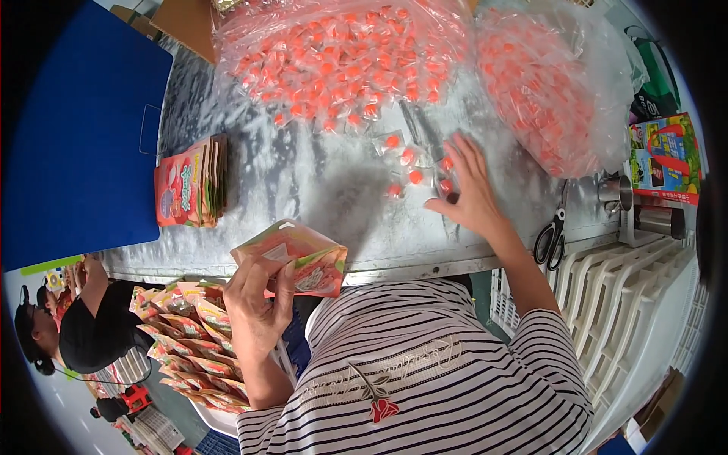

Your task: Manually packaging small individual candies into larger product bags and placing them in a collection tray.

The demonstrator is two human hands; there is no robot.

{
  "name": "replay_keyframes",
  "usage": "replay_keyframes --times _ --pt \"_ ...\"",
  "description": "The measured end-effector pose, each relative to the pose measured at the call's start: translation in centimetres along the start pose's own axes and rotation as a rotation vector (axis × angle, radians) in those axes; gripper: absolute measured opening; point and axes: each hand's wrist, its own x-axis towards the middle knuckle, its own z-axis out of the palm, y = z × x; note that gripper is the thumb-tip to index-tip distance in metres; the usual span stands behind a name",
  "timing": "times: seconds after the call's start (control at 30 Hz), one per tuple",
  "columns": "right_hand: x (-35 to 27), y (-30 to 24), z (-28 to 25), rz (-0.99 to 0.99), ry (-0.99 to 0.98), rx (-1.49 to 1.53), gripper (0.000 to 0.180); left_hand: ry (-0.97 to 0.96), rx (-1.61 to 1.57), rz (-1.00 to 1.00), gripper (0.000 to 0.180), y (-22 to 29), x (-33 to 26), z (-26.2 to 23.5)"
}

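Observation:
My left hand [256, 299] holds an open pink and green pouch [297, 256] by its edge, just below the front rim of the metal table [303, 182]. My right hand [470, 189] lies on the table with fingers spread over a few loose clear-wrapped orange candies [413, 176]. Behind them is a big heap of the same wrapped candies [341, 61] in clear plastic. A second clear bag of candies [542, 98] lies at the right.
A stack of flat pouches [191, 184] sits on the table's left, beside a blue board [76, 136]. Black scissors [552, 235] lie at the right, near a colourful box [666, 155] and white crates [629, 296]. More filled pouches [189, 341] fill a tub below. Another person [91, 318] works at lower left.

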Motion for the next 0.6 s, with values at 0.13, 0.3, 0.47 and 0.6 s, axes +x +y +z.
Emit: replay_keyframes --times 0.13,0.3,0.47,0.6 --pt "2.4 -2.7 2.4 -0.109 -0.092 -0.152 0.099 -0.013 -0.005 -0.016 0.008 0.4 -0.3 0.0" --pt "4.3 -3.1 4.8 -0.231 -0.175 -0.181 0.075 -0.001 -0.007 -0.003 0.008 0.4 -0.8 0.1" --pt "3.4 -3.3 5.1 -0.346 -0.09 -0.082 0.046 -0.02 0.016 0.018 0.01 0.1 -0.6 0.3" --pt "1.6 -3.0 5.1 -0.388 -0.001 -0.074 0.027 -0.047 0.053 0.087 0.012 0.8 0.3 -0.6"
